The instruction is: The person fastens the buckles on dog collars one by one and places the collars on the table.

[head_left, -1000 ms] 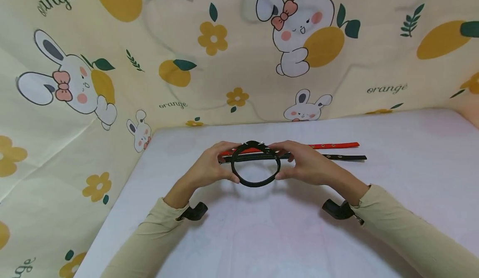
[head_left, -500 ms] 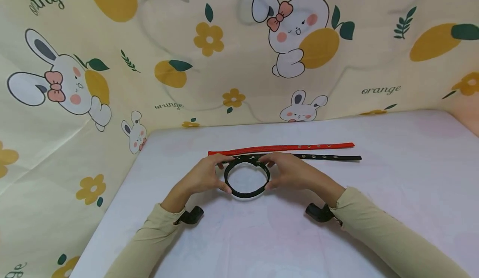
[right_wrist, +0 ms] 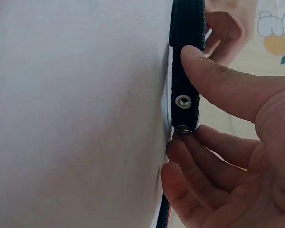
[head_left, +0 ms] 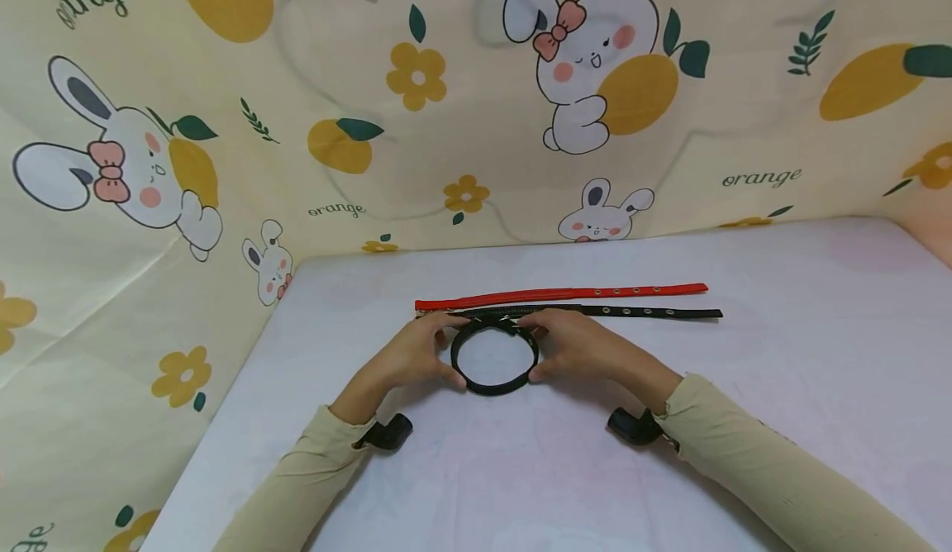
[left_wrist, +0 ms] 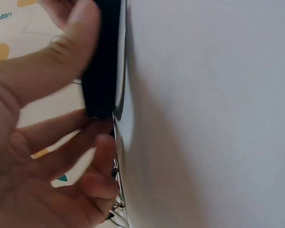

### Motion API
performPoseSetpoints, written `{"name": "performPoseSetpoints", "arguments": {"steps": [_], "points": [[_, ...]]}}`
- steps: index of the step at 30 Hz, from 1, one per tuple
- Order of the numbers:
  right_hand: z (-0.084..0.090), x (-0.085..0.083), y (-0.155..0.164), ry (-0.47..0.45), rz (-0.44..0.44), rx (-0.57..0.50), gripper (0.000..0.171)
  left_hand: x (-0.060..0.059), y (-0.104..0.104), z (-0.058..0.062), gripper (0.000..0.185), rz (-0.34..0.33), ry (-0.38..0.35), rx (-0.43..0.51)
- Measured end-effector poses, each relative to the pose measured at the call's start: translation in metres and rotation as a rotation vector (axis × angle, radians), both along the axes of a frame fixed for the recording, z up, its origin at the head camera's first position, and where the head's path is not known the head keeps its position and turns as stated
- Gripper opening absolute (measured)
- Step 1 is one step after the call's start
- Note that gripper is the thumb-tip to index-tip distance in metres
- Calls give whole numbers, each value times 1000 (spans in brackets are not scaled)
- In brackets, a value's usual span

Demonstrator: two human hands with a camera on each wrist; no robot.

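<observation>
A black collar (head_left: 494,389), fastened into a round loop, lies at or just above the white tabletop in the head view. My left hand (head_left: 411,354) holds its left side, thumb in front and fingers behind. On the right side, my right hand (head_left: 580,345) grips it the same way. The right wrist view shows a metal eyelet (right_wrist: 184,101) in the band, with the thumb (right_wrist: 197,54) pressed on the band above it. In the left wrist view the band (left_wrist: 102,61) stands on edge between thumb and fingers. The loop's buckle area is partly hidden by fingers.
Just behind the loop, a straight black collar (head_left: 654,313) with eyelets lies across the table, its left part partly covered by the hands. Farther back is a straight red collar (head_left: 521,296), parallel to it. A patterned cloth (head_left: 416,164) rises behind the table (head_left: 521,469) and at left.
Both hands have brought the looped collar down and nearer, from over the two straight collars to the table in front of them. Over the last half second it has barely shifted.
</observation>
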State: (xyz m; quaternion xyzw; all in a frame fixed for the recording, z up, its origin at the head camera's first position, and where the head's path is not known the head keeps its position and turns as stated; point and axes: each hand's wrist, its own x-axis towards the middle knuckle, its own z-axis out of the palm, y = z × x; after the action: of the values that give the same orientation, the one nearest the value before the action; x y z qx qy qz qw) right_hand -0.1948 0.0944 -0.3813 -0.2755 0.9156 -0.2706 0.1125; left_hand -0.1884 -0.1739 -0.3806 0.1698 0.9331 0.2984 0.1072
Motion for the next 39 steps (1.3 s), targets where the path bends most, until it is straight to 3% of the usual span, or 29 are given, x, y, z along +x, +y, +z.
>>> {"name": "performPoseSetpoints", "arguments": {"steps": [11,17,23,27,32,39], "points": [[5,1,6,-35,-14,22,77,2,2,1,89,-5,-32,-54],[19,1,27,-72,-42,-6,74,2,-3,7,84,-2,-78,30],[29,-10,62,-47,-60,-26,62,-4,-16,10,48,56,10,174],[34,-12,83,-26,-87,-16,58,-7,-22,10,39,108,77,169],[41,-12,111,-24,-103,32,57,-10,-29,7,33,113,176,85],[43,-20,147,37,-100,125,52,-11,-38,10,32,89,259,-240]]}}
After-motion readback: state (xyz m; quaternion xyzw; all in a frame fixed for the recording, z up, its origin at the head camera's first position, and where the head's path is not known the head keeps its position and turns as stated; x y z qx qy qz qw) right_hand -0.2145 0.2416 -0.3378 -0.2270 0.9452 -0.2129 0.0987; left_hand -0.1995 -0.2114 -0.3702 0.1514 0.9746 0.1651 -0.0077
